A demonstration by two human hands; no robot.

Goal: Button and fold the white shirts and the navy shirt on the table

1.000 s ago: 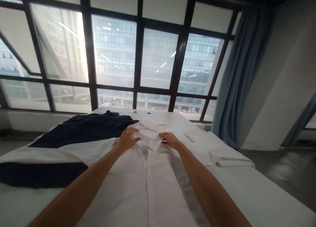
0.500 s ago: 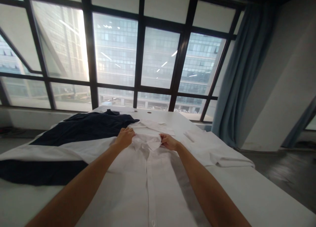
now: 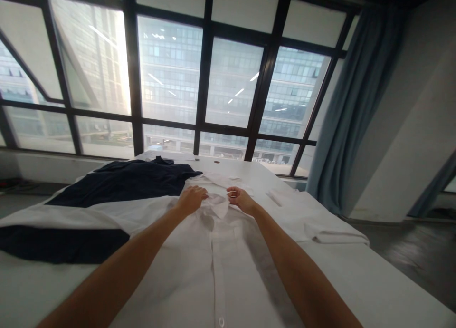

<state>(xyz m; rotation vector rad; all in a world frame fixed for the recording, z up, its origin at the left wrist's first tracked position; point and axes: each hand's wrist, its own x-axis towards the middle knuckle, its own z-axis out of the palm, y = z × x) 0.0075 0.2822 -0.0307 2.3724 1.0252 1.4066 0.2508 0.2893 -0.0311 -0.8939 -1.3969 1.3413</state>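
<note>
A white button-up shirt (image 3: 192,266) lies front up before me, its sleeve stretching off to the left. Its collar (image 3: 218,205) is at the far end, between my hands. My left hand (image 3: 191,199) rests at the collar's left side, fingers bent over the cloth; their tips are partly hidden. At the right end of the collar, my right hand (image 3: 242,200) has its thumb and curled fingers apart, with nothing plainly between them.
Dark navy garments (image 3: 131,179) lie on the white table (image 3: 359,275) at the left. Folded white clothing (image 3: 302,211) sits to the right, and more white cloth (image 3: 221,179) lies beyond the collar. Windows, a blue curtain (image 3: 351,114) and a pillar stand behind.
My right hand has loosened from the collar and its fingers have spread. My left hand has shifted slightly right along the collar, whose raised back edge has dropped.
</note>
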